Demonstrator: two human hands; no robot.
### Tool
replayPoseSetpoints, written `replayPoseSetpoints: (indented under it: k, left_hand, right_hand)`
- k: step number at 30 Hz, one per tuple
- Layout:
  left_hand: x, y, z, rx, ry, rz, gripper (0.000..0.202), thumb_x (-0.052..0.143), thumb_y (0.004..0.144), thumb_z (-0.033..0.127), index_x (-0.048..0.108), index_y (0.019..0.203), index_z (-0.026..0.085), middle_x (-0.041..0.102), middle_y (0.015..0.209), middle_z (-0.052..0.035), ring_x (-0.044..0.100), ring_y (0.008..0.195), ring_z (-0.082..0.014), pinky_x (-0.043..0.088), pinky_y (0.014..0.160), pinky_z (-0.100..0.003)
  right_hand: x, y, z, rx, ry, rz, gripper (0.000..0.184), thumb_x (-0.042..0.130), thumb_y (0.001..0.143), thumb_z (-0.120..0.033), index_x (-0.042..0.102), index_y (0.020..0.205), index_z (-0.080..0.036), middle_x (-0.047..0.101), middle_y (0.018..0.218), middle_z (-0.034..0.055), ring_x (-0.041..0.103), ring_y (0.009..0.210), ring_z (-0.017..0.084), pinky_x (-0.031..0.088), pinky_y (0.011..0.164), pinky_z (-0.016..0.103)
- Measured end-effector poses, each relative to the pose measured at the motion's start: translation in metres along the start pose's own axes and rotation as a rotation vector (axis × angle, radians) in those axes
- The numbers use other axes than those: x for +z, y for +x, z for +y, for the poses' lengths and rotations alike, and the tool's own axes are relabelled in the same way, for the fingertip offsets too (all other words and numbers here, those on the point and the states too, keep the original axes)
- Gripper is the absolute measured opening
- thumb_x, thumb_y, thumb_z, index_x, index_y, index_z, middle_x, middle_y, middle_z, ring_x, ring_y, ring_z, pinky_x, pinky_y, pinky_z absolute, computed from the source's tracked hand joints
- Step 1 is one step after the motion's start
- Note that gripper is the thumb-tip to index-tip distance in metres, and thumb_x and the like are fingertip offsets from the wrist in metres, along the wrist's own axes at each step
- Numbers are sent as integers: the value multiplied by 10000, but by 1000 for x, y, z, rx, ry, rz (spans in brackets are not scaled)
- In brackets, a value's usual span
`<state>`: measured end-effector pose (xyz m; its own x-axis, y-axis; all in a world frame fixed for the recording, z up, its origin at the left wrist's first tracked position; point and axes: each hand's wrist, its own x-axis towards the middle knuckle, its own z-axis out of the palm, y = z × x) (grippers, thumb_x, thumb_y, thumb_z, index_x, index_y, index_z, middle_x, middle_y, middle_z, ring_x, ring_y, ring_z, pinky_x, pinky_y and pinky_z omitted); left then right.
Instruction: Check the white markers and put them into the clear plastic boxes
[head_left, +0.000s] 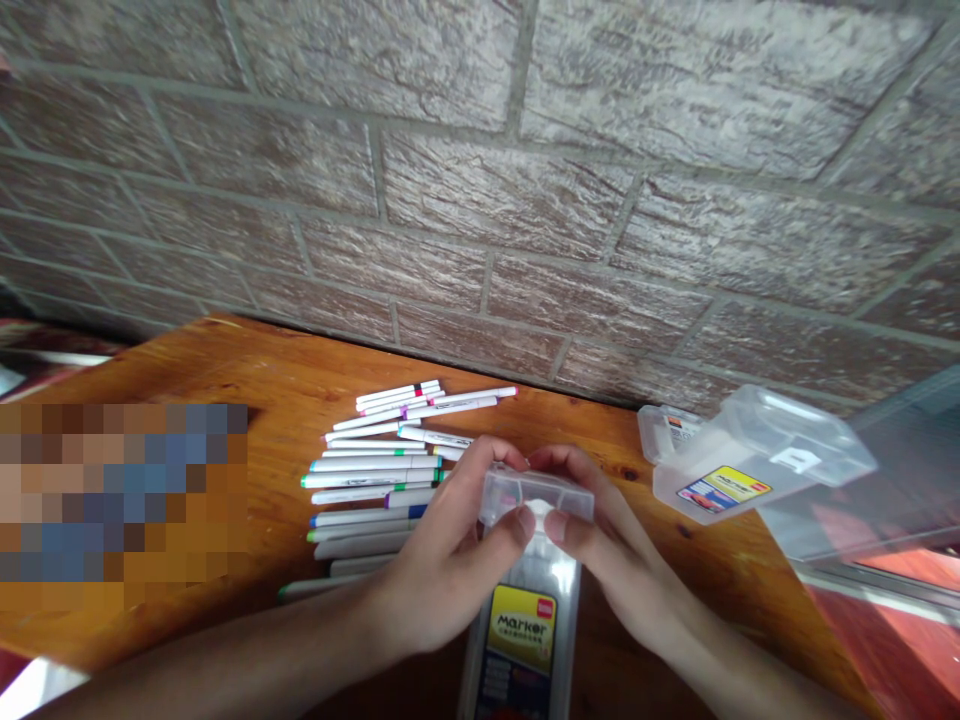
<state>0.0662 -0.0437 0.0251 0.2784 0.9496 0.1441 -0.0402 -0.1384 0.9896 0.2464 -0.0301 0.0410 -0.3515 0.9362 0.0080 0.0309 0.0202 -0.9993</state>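
Note:
Between my hands stands a clear plastic marker box (pixel 562 570) with a yellow and dark blue "Marker" label on its front. My left hand (pixel 465 550) wraps the left side of the box's top, its thumb pressed by the white clasp (pixel 538 515). On the other side my right hand (pixel 592 520) grips the lid, the thumb tip at the clasp too. The fingers behind the lid are partly hidden. Left of the box lie several white markers (pixel 375 465) with coloured ends, some covered by my left hand and forearm.
A second clear marker box (pixel 712 480) stands tilted-looking at the right, with another small clear container (pixel 660 430) behind it. The wooden table (pixel 285 370) runs up to a grey brick wall (pixel 435 260). A blurred-out patch (pixel 120 500) covers the left side.

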Motion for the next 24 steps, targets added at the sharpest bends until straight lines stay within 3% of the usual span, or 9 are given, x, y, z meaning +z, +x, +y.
replayPoseSetpoints:
  k: [10, 18, 24]
  left_hand:
    - [-3, -3, 2, 24, -29, -50, 254, 552, 973, 352, 491, 1181, 221, 600, 1080, -47, 554, 966, -237, 457, 816, -351]
    - [-7, -6, -1, 95, 44, -93, 275, 475, 1035, 406, 487, 1230, 212, 603, 1131, -75, 572, 1028, -266, 476, 899, -388]
    - [-6, -4, -7, 102, 36, -62, 278, 478, 1016, 381, 498, 1243, 222, 610, 1137, -66, 567, 1025, -263, 464, 887, -389]
  right_hand:
    - [-4, -1, -2, -3, 54, -84, 399, 752, 874, -459, 559, 1147, -240, 637, 1014, 34, 581, 896, 212, 509, 754, 317]
    - [4, 0, 0, 31, 39, -3, 434, 819, 859, -448, 554, 1122, -228, 632, 1031, 31, 582, 871, 183, 497, 734, 293]
    - [1, 0, 1, 40, 53, -48, 477, 811, 859, -501, 539, 1147, -236, 637, 1037, 28, 581, 876, 184, 502, 735, 290]
